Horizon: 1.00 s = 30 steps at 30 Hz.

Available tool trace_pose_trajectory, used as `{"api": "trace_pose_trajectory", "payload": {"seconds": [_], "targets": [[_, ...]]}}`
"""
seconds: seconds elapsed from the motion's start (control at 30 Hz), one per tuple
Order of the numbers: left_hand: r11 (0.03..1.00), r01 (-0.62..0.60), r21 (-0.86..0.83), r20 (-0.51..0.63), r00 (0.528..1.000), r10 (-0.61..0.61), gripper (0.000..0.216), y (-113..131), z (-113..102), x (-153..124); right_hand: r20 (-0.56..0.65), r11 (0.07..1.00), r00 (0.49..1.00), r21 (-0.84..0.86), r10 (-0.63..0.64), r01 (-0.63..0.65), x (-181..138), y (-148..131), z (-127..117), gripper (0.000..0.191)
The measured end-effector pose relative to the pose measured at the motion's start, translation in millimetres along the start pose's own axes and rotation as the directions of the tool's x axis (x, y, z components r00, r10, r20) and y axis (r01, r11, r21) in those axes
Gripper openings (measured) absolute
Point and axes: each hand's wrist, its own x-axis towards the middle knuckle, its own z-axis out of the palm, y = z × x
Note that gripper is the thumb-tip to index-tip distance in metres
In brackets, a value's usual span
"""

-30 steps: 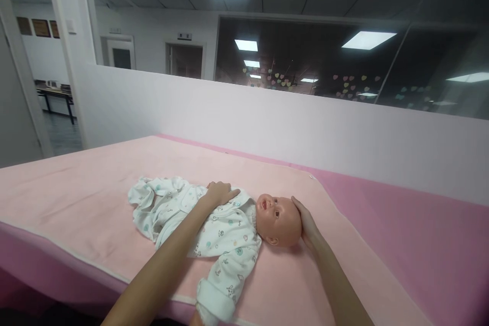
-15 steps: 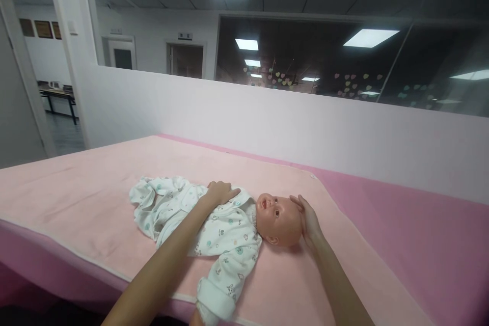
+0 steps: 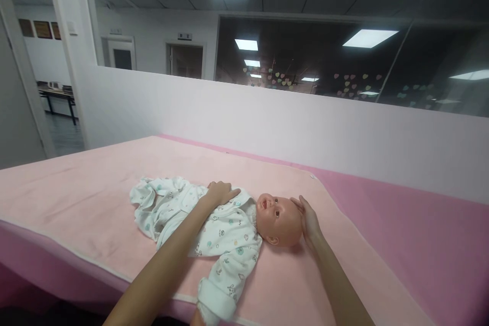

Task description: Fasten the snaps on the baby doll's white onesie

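Note:
A baby doll (image 3: 280, 219) in a white printed romper (image 3: 225, 237) lies on its back on a light pink towel (image 3: 95, 198), head to the right. My left hand (image 3: 219, 193) rests flat on the doll's chest, fingers spread over the cloth. My right hand (image 3: 308, 221) cups the top of the doll's bald head from the right side. One sleeve of the romper hangs toward the near edge of the table.
The towel covers a darker pink padded table (image 3: 420, 244). A low white partition wall (image 3: 305, 127) runs along the far side, with dark glass above it. A doorway and a white pillar (image 3: 72, 35) stand at the left.
Nearly nothing differs. My right hand has shifted slightly on the doll's head and the view has moved a little; my left hand stays on the chest.

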Motion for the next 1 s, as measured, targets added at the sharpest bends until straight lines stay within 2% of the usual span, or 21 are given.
{"api": "trace_pose_trajectory", "payload": {"seconds": [0.07,0.17,0.23,0.33,0.4,0.47,0.57,0.6,0.67,0.8,0.83,0.93,1.0], "targets": [[1.000,0.001,-0.005,0.001,1.000,-0.001,0.054,-0.1,0.2,0.5,0.096,0.999,0.994,0.000,0.053,-0.054,-3.3,-0.5,1.5,0.038],[1.000,0.000,-0.011,0.002,1.000,0.000,0.054,-0.5,0.4,1.3,0.253,0.991,0.958,-0.008,0.132,-0.134,-8.5,-2.6,4.9,0.038],[1.000,0.000,-0.014,0.000,1.000,0.000,0.055,-0.8,0.5,1.8,0.226,0.994,0.969,0.001,0.104,-0.107,-8.0,-4.0,4.7,0.038],[1.000,-0.001,-0.016,-0.003,1.000,0.001,0.055,-0.9,0.6,1.7,0.035,1.000,0.999,0.020,-0.003,0.002,-2.6,-4.3,0.7,0.037],[1.000,-0.003,-0.018,-0.006,1.000,0.003,0.053,-0.8,0.6,1.2,-0.077,0.998,0.996,0.016,-0.054,0.055,-0.2,-3.0,-1.4,0.035],[1.000,-0.004,-0.021,-0.009,1.000,0.003,0.053,-0.6,0.5,0.5,-0.029,0.999,0.998,0.003,-0.049,0.049,-0.5,-0.8,-1.3,0.035],[1.000,-0.005,-0.030,-0.015,1.000,0.004,0.052,-0.6,0.5,-0.1,0.193,0.999,0.980,-0.020,0.047,-0.044,-2.7,1.9,1.3,0.037],[0.999,-0.005,-0.033,-0.018,1.000,0.004,0.052,-0.6,0.6,-0.2,0.229,0.998,0.971,-0.025,0.068,-0.064,-2.7,2.2,1.7,0.037],[0.999,-0.003,-0.037,-0.022,1.000,0.002,0.053,-0.7,0.9,0.1,0.194,0.998,0.979,-0.016,0.064,-0.062,-0.9,1.7,0.7,0.036],[0.999,0.004,-0.041,-0.027,1.000,-0.005,0.056,-0.8,1.6,1.8,0.015,0.999,1.000,0.042,-0.007,0.007,3.0,-0.3,-3.4,0.034],[0.999,0.006,-0.042,-0.028,1.000,-0.008,0.057,-0.7,1.7,2.2,0.028,0.999,1.000,0.043,0.002,-0.003,2.5,-0.2,-3.4,0.034],[0.999,0.011,-0.043,-0.030,0.999,-0.013,0.058,-0.6,1.8,3.0,0.174,0.997,0.982,-0.004,0.080,-0.080,-0.8,1.3,-0.5,0.037],[0.999,0.013,-0.041,-0.029,0.999,-0.014,0.057,-0.5,1.7,2.9,0.207,0.996,0.974,-0.023,0.087,-0.084,-1.6,1.7,0.5,0.037]]}}
